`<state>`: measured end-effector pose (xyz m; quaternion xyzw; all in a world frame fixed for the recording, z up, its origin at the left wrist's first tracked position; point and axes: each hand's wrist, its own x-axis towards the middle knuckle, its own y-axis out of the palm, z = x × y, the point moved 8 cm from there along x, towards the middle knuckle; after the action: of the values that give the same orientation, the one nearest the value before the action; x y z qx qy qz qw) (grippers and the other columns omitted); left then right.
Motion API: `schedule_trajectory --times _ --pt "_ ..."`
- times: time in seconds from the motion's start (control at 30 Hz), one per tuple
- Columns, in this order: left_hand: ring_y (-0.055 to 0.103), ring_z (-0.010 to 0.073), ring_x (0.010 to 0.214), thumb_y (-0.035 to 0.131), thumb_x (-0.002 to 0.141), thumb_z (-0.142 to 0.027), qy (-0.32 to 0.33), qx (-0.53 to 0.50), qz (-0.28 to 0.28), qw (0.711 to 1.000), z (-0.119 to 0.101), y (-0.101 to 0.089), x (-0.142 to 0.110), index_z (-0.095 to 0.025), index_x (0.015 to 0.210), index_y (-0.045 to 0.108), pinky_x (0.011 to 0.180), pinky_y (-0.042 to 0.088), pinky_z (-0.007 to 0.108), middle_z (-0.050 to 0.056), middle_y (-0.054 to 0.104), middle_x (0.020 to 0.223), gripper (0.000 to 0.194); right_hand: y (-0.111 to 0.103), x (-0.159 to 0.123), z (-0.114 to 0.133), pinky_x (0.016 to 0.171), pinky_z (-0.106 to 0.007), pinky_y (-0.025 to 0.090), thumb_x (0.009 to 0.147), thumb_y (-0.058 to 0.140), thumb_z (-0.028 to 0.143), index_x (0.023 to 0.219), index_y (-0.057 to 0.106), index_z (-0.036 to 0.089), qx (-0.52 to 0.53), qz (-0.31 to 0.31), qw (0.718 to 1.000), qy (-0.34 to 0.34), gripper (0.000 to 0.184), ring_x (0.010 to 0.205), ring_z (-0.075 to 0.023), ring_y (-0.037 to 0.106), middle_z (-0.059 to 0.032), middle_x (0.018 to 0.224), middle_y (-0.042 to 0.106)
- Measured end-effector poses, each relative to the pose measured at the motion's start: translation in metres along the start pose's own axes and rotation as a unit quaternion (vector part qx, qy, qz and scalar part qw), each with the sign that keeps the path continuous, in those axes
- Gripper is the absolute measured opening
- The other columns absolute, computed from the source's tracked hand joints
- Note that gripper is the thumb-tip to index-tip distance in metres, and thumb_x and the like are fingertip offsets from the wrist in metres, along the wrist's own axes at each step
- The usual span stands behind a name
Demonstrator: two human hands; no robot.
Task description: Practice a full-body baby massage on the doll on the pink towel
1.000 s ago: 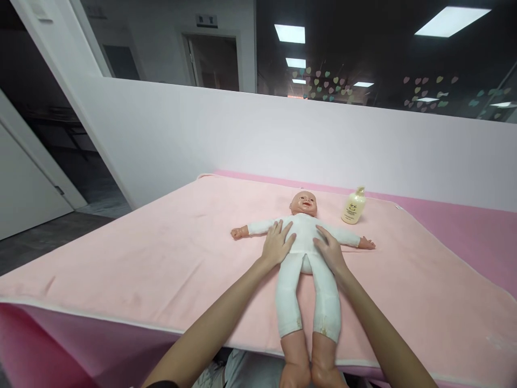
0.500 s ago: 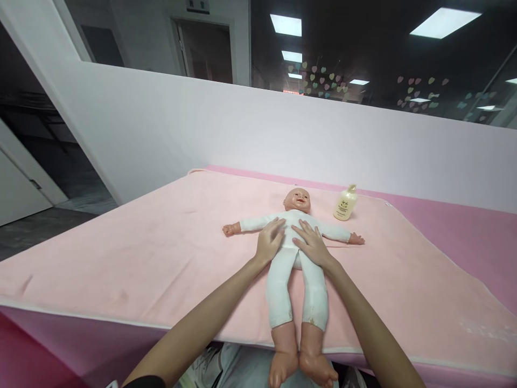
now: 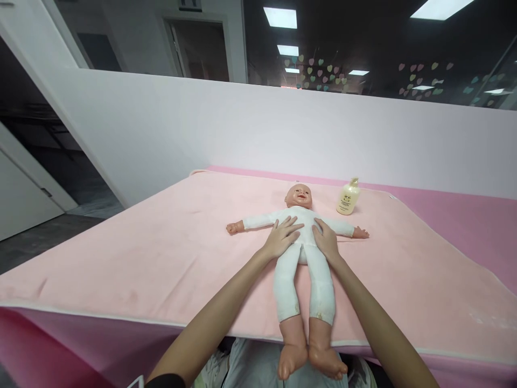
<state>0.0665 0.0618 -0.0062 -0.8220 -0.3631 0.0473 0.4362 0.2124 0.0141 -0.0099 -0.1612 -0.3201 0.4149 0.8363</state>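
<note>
A baby doll (image 3: 302,215) with a white cloth body lies on its back, arms spread and feet reaching past the near edge of the pink mat (image 3: 161,237). My left hand (image 3: 283,237) rests flat across the doll's belly, fingers spread and pointing right. Along the other side of the torso lies my right hand (image 3: 326,240), its fingers stretched toward the chest. Neither hand grips anything. Beyond the doll's arm on the right stands a pale yellow pump bottle (image 3: 348,197).
A low white wall (image 3: 242,129) with dark glass above it runs behind the padded pink table (image 3: 464,221). At far left, a white door (image 3: 24,188) stands beside a grey floor.
My left hand has slid right, across the doll's belly. My right hand has shifted outward to the torso's side. The whole view has moved slightly.
</note>
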Motion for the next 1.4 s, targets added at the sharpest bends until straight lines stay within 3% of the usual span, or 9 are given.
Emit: schedule_trajectory --times 0.23,0.37,0.53,0.6,0.67,0.77,0.83,1.13,1.4 --pt "0.035 0.0222 0.130 0.033 0.090 -0.035 -0.116 0.031 -0.182 0.976 0.035 -0.018 -0.005 -0.014 0.133 0.038 0.110 0.014 0.048 0.014 0.043 0.137 0.048 0.022 -0.040 0.070 0.109 -0.046 0.023 0.086 0.043 0.031 0.102 0.067 0.024 -0.003 0.238 0.938 -0.253 0.030 0.123 -0.0205 0.044 -0.0037 0.120 0.058" --pt "0.046 0.0223 0.122 0.038 0.086 -0.024 -0.099 -0.018 -0.247 0.964 0.035 -0.026 -0.010 -0.014 0.128 0.043 0.109 0.017 0.049 0.013 0.052 0.129 0.043 0.032 -0.041 0.069 0.111 -0.051 0.009 0.090 0.037 0.040 0.115 0.060 0.029 -0.014 0.309 0.920 -0.239 0.035 0.131 -0.0200 0.032 -0.0009 0.132 0.048" --pt "0.056 0.0198 0.110 0.041 0.081 -0.015 -0.075 -0.167 -0.300 0.936 0.022 -0.033 -0.020 -0.016 0.121 0.051 0.106 0.029 0.044 0.009 0.061 0.117 0.042 0.028 -0.014 0.031 0.109 -0.055 0.003 0.089 0.035 0.050 0.132 0.041 0.031 -0.106 0.230 0.958 -0.136 0.048 0.137 -0.0238 0.016 -0.0021 0.147 0.023" --pt "0.056 0.0196 0.110 0.043 0.081 -0.018 -0.030 -0.227 -0.273 0.935 0.006 -0.031 -0.021 -0.016 0.116 0.056 0.101 0.037 0.039 0.008 0.062 0.116 0.037 0.021 -0.005 0.010 0.109 -0.055 0.009 0.087 0.034 0.054 0.136 0.037 0.025 -0.112 0.167 0.976 -0.082 0.057 0.137 -0.0265 0.014 -0.0072 0.148 0.019" --pt "0.058 0.0190 0.106 0.044 0.084 -0.023 0.047 -0.240 -0.164 0.956 -0.020 -0.021 -0.019 -0.017 0.112 0.060 0.100 0.038 0.037 0.007 0.065 0.111 0.033 0.016 -0.001 -0.007 0.109 -0.052 0.015 0.086 0.032 0.057 0.138 0.033 0.019 -0.088 0.112 0.989 -0.046 0.065 0.137 -0.0273 0.014 -0.0123 0.147 0.021" --pt "0.059 0.0179 0.107 0.043 0.087 -0.030 0.138 -0.161 0.017 0.977 -0.051 0.001 -0.022 -0.021 0.108 0.064 0.111 0.021 0.039 0.002 0.067 0.107 0.031 0.013 -0.001 -0.019 0.110 -0.047 0.019 0.087 0.029 0.055 0.136 0.037 0.015 -0.036 0.067 0.996 -0.037 0.064 0.136 -0.0245 0.019 -0.0125 0.142 0.032" --pt "0.051 0.0174 0.118 0.040 0.089 -0.034 0.144 -0.103 0.064 0.982 -0.054 0.008 -0.023 -0.024 0.110 0.062 0.114 0.008 0.041 0.000 0.063 0.116 0.033 0.011 -0.003 -0.020 0.110 -0.044 0.021 0.087 0.029 0.051 0.132 0.043 0.014 -0.010 0.042 0.998 -0.035 0.059 0.134 -0.0231 0.025 -0.0111 0.138 0.039" --pt "0.010 0.0217 0.139 0.027 0.090 -0.050 -0.024 0.029 0.037 0.999 -0.007 0.003 -0.002 -0.032 0.135 0.036 0.109 -0.002 0.055 0.000 0.021 0.149 0.049 -0.002 -0.009 -0.003 0.106 -0.043 0.031 0.082 0.042 0.034 0.113 0.060 0.016 0.037 0.000 0.999 -0.020 0.041 0.122 -0.0227 0.044 -0.0093 0.125 0.054" --pt "0.018 0.0216 0.138 0.024 0.092 -0.046 -0.092 0.045 -0.054 0.993 0.036 -0.010 -0.003 -0.017 0.140 0.026 0.110 0.017 0.043 0.011 0.024 0.147 0.057 0.018 -0.045 0.075 0.111 -0.047 0.017 0.086 0.043 0.031 0.105 0.065 0.025 0.050 0.234 0.936 -0.257 0.030 0.123 -0.0192 0.044 -0.0030 0.117 0.060"
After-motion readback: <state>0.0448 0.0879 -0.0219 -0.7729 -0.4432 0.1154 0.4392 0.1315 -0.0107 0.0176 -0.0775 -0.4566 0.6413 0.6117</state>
